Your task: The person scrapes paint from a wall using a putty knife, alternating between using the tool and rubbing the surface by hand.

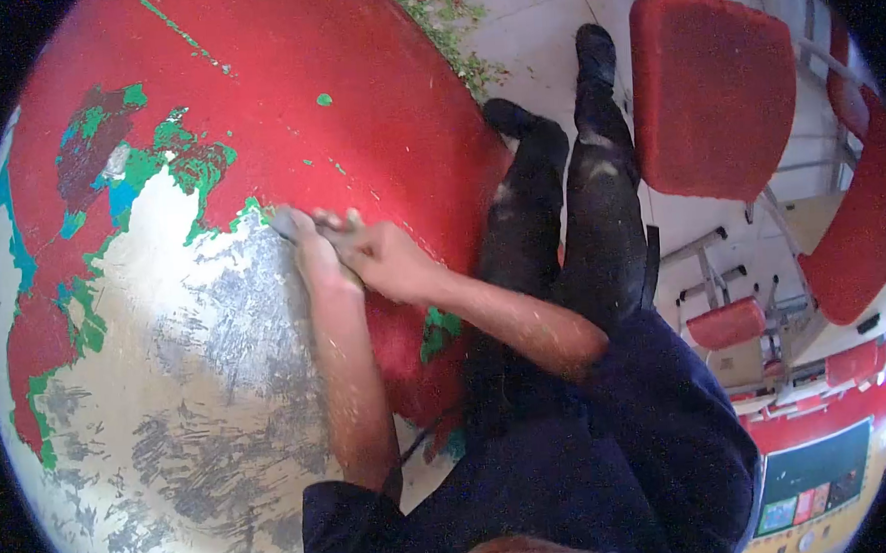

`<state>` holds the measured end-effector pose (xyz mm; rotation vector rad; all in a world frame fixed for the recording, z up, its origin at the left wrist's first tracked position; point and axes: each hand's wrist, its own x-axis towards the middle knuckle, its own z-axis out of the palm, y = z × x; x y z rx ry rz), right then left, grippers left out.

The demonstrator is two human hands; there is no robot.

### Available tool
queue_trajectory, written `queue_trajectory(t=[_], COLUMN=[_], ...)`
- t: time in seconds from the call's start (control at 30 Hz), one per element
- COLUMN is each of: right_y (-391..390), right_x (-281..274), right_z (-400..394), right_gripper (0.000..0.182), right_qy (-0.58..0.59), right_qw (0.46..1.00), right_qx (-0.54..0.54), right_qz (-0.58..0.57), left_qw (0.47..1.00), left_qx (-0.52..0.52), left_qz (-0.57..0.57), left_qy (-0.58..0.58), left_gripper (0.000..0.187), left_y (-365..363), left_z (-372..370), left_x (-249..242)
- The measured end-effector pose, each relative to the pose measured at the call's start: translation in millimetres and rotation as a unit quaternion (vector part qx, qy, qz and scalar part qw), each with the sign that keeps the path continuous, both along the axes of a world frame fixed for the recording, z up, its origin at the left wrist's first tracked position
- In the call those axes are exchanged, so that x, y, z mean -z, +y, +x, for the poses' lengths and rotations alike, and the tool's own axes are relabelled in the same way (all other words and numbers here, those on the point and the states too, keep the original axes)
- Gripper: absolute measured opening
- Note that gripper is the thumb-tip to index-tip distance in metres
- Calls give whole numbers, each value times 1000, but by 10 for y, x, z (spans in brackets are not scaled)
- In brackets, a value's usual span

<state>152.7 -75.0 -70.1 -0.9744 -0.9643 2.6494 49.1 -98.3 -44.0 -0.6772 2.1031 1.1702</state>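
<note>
My left hand (313, 251) and my right hand (387, 261) are close together at the ragged edge of the red paint (355, 131). Both are closed around a small grey tool (282, 223) like a scraper, whose tip touches the surface where red paint meets a bared patch; the fingers hide most of it. The bared patch (218, 388), whitish with grey streaks, spreads below and to the left. Green and blue paint (142, 167) shows along its broken border. Pale flecks dot both forearms.
Paint chips (450, 26) litter the floor beyond the red surface. My dark-clothed legs (598, 168) extend beside it. A red chair (714, 92) stands at the right, with more red seats and metal frames behind. A green board (814, 477) hangs on the wall at lower right.
</note>
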Motion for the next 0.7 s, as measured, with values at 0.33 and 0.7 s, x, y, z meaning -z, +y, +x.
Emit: queue_trajectory(t=[0.33, 0.7], right_y=[399, 105], right_x=[-34, -9], right_z=[78, -170], right_gripper=[26, 25], right_qy=[5, -66], right_qw=[986, 993], right_qx=[-92, -61], right_qz=[-139, 72], left_qw=[997, 1000], left_qx=[-65, 21], left_qz=[16, -1], left_qy=[-34, -9], left_gripper=[25, 23], left_y=[43, -133], left_z=[36, -266], left_x=[31, 242])
